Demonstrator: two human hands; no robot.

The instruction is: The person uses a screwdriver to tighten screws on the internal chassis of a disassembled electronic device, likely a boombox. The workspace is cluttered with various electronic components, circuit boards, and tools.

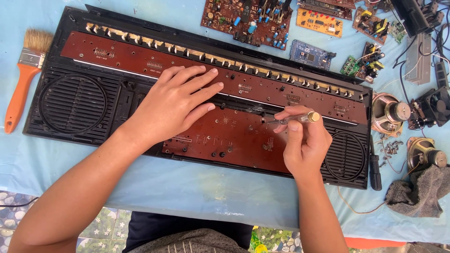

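Observation:
A long black keyboard casing (70, 100) lies opened on a light blue cloth, with brown circuit boards (234, 136) inside and a round speaker grille at each end. My left hand (176, 103) rests flat, fingers spread, on the boards near the middle. My right hand (304, 140) grips a small screwdriver (300, 118) with a clear handle, its tip down on the lower board at about the centre right.
An orange-handled paintbrush (23, 75) lies at the left. Several loose circuit boards (248, 21) sit along the far edge. Two speakers (391, 112), a small fan (433, 105), loose screws (391, 147), a black screwdriver (375, 168) and a grey rag (419, 192) crowd the right side.

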